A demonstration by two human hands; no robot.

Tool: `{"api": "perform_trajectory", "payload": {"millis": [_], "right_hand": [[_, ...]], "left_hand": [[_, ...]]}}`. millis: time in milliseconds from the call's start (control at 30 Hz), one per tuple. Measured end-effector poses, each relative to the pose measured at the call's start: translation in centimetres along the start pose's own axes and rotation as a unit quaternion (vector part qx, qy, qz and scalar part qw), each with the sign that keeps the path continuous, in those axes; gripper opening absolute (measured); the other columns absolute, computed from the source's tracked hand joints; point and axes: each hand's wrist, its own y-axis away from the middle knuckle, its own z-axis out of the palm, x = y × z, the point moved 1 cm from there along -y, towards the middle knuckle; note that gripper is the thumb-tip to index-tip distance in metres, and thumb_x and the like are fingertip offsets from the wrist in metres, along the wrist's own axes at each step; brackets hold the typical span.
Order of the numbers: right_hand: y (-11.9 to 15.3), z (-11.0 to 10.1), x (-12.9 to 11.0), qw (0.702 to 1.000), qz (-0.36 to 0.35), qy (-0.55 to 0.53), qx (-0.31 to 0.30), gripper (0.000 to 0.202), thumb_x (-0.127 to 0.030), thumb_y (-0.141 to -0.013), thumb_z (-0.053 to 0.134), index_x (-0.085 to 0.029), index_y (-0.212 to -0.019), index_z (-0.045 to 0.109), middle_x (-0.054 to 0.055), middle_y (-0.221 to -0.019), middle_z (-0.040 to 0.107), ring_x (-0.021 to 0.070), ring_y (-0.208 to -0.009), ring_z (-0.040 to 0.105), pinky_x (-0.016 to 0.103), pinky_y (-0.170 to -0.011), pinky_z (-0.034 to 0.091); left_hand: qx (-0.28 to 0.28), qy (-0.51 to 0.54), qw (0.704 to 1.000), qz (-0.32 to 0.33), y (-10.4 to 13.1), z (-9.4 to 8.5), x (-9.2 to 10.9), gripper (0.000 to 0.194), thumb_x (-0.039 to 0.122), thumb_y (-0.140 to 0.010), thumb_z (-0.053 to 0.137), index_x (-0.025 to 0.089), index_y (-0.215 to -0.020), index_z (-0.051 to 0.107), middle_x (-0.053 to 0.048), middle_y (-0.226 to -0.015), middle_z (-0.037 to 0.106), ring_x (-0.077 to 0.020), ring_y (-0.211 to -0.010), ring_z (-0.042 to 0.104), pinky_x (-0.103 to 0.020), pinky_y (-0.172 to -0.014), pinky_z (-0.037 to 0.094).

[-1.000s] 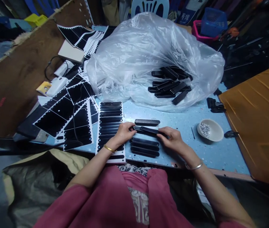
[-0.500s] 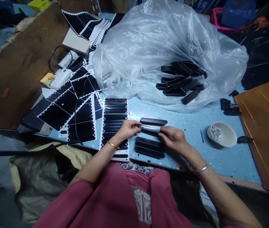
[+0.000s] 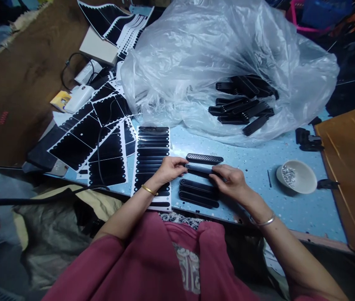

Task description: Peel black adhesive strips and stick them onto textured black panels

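Between my two hands is a long, narrow black strip-shaped piece (image 3: pixel 199 168) with rounded ends, its top catching the light. My left hand (image 3: pixel 171 168) pinches its left end, and my right hand (image 3: pixel 231 180) grips the right end between thumb and fingers. Just beyond it lies a black piece with a perforated face (image 3: pixel 205 158). Several smooth black pieces (image 3: pixel 198 194) lie side by side on the near side of my hands. Left of them, partly under my left forearm, is a white sheet of black strip stickers (image 3: pixel 152 146).
A big clear plastic bag (image 3: pixel 171 62) holding several black pieces (image 3: pixel 243 104) covers the back of the blue table (image 3: pixel 253 167). At right stands a white bowl (image 3: pixel 306 177) of small metal parts. More sticker sheets (image 3: pixel 106 154), a cable and a yellow box (image 3: pixel 60 100) lie left.
Both hands keep their hold on the strip-shaped piece, which has tilted slightly, so its bright shine has dulled. The camera view has shifted a little.
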Motion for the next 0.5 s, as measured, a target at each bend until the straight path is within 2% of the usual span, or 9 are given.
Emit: {"api": "perform_trajectory", "payload": {"millis": [500], "right_hand": [[-0.1, 0.22, -0.01, 1.0, 0.003, 0.013, -0.022, 0.016, -0.025, -0.088, 0.057, -0.019, -0.084, 0.071, 0.01, -0.082, 0.072, 0.0213, -0.072, 0.067, 0.033, -0.066, 0.053]], "left_hand": [[0.0, -0.001, 1.0, 0.003, 0.21, 0.06, 0.52, 0.031, 0.014, -0.066, 0.074, 0.007, -0.096, 0.072, -0.003, -0.062, 0.07, -0.0116, -0.054, 0.065, -0.02, -0.054, 0.053]]}}
